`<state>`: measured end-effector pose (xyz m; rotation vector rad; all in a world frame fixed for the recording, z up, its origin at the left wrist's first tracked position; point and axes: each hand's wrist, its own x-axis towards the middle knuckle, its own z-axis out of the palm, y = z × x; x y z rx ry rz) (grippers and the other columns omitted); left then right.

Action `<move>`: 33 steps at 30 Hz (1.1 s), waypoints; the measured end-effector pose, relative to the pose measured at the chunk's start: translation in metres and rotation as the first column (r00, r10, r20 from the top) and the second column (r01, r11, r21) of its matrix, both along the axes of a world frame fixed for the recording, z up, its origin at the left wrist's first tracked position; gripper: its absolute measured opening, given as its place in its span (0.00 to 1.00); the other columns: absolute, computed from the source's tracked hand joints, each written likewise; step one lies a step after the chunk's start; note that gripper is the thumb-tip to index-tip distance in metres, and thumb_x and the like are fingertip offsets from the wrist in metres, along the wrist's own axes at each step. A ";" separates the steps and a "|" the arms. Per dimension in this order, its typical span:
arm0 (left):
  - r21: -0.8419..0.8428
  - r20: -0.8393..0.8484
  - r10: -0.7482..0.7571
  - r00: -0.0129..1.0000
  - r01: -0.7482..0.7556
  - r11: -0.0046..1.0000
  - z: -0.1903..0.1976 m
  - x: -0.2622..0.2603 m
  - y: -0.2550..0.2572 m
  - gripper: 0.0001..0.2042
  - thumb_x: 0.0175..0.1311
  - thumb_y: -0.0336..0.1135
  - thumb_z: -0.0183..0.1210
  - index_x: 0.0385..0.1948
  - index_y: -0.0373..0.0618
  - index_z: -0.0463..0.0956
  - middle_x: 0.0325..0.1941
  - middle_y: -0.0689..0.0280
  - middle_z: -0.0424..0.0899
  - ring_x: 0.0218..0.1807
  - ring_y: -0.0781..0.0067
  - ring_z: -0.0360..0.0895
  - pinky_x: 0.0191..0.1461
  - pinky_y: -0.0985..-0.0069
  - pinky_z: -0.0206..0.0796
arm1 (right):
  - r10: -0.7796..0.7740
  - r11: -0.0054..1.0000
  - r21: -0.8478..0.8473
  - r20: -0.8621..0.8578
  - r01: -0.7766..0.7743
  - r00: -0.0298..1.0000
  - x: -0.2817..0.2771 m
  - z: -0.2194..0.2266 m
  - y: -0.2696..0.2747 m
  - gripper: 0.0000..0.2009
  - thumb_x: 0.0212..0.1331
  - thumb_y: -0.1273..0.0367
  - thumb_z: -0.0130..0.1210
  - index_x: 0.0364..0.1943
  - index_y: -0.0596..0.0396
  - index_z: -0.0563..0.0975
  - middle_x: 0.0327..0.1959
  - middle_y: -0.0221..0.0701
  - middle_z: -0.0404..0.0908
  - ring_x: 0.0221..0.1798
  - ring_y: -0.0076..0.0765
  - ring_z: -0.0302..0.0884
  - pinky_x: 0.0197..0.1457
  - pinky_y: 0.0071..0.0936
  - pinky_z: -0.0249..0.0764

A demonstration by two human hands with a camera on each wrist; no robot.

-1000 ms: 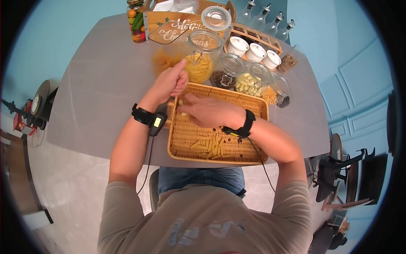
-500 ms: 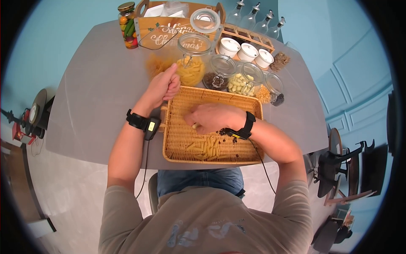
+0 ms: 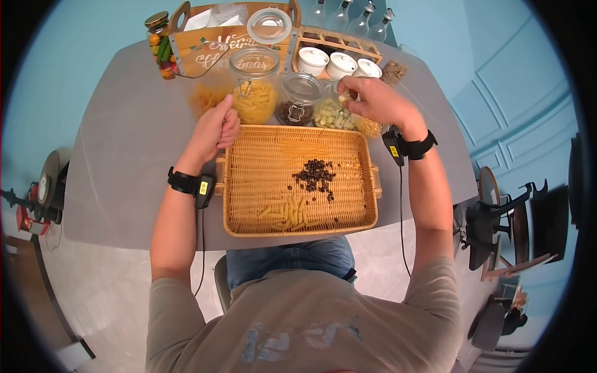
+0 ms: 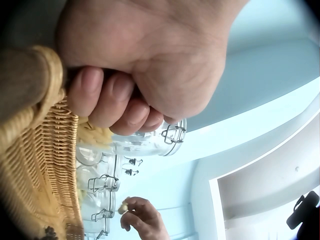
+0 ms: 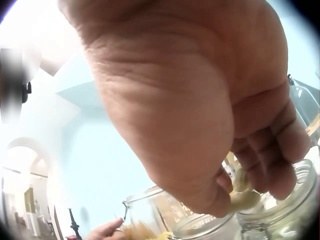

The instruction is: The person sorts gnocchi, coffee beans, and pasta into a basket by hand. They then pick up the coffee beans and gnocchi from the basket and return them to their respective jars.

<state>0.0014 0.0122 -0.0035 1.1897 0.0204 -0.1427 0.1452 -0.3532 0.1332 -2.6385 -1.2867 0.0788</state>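
Observation:
My right hand [image 3: 373,99] is over the open glass jar of pale pieces [image 3: 328,117], behind the basket. Its thumb and fingers pinch a couple of pale, rounded pieces that look like pasta [image 5: 243,197], just above the jar mouth in the right wrist view. My left hand [image 3: 214,132] is curled into a fist, thumb up, by the far left corner of the wicker basket [image 3: 252,171]; nothing shows in it. In the basket lie penne [image 3: 289,213], dark coffee-like beans [image 3: 315,176] and thin spaghetti strands [image 3: 305,149].
Behind the basket stand a large jar of penne [image 3: 255,102], a jar of dark beans [image 3: 293,113] and yellow kernels [image 3: 370,128]. Farther back are white lidded pots [image 3: 313,61], glass bottles [image 3: 339,18], a wooden crate [image 3: 186,53] and a tall jar of colourful vegetables [image 3: 160,46].
My right hand has gone from the basket's far left, across its middle, to the jar behind, carrying pale pieces. The pale pieces at the far left are gone. My left hand stays by the corner.

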 end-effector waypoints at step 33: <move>0.035 0.022 0.006 1.000 -0.007 0.999 0.001 -0.002 -0.001 0.31 0.91 0.60 0.44 0.20 0.54 0.58 0.18 0.76 0.57 0.18 0.82 0.49 0.20 0.78 0.43 | 0.204 0.950 -0.221 -0.091 -0.219 0.975 -0.070 -0.112 0.058 0.11 0.64 0.74 0.60 0.47 0.65 0.75 0.45 0.50 0.85 0.52 0.62 0.86 0.56 0.53 0.81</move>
